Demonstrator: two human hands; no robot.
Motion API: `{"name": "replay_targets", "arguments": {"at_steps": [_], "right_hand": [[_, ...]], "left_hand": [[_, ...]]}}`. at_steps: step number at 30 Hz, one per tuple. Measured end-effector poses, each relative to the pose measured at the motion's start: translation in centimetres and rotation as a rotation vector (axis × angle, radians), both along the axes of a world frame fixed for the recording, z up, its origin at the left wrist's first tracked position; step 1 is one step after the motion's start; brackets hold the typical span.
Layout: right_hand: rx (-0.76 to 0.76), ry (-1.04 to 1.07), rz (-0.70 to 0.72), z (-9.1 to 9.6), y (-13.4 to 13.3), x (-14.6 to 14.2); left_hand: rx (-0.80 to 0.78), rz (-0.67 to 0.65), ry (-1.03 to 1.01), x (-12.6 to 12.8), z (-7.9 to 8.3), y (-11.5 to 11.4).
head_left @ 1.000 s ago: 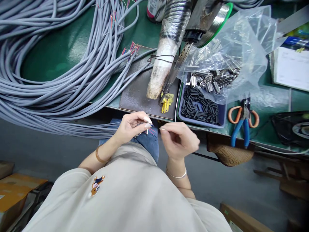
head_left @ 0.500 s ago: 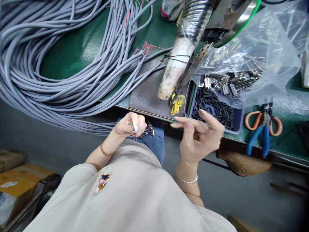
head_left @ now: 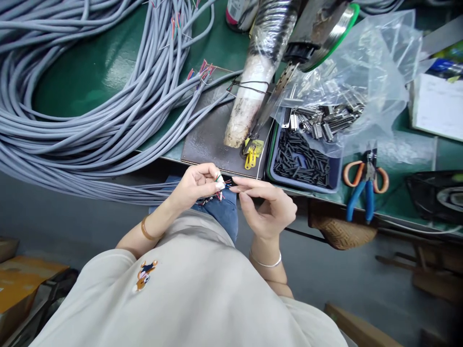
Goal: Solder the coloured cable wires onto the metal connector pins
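Note:
My left hand (head_left: 200,185) is closed on the end of a grey multi-core cable, with thin coloured wires (head_left: 227,184) sticking out past the white-covered thumb and fingertip. Facing it, my right hand (head_left: 269,205) has its fingertips drawn together in a pinch at the wire tips. Whatever lies between those fingertips is too small to make out. Below the left hand, over my lap, hang small metal connectors (head_left: 207,199) with coloured wires, partly covered by the hand.
Grey cables (head_left: 119,130) lie in a large bundle on the left. A blue bin (head_left: 334,180) holds short black tubes (head_left: 302,161), beneath a plastic bag of metal connectors (head_left: 321,120). Nearby are a soldering iron (head_left: 267,103), a white-wrapped duct (head_left: 240,115), yellow snips (head_left: 250,156) and pliers (head_left: 367,180).
My right hand has moved left from the bin's edge to the wires at my left hand. The left hand has turned so the wires point right. The view has shifted rightward.

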State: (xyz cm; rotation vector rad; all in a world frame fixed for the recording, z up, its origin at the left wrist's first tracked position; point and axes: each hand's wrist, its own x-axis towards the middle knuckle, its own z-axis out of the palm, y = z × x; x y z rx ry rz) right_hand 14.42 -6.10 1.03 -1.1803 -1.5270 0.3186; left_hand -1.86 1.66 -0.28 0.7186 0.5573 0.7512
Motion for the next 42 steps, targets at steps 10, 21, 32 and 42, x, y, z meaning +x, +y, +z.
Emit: {"name": "replay_targets", "arguments": {"at_steps": [10,21,32,42], "right_hand": [[0.053,-0.168,-0.023,0.2,0.2,0.2],[0.173,-0.407,0.074,0.8,0.0,0.0],[0.204,-0.277,0.153,0.7,-0.1,0.2],[0.176,-0.144,-0.238,-0.3,-0.3,4.4]], "left_hand": [[0.040,0.072,0.005,0.4,-0.2,-0.3],[0.138,0.117,-0.050,0.1,-0.8,0.1],[0.213,-0.009,-0.114,-1.5,-2.5,1.0],[0.155,-0.076,0.021,-1.1,-0.4,0.8]]}}
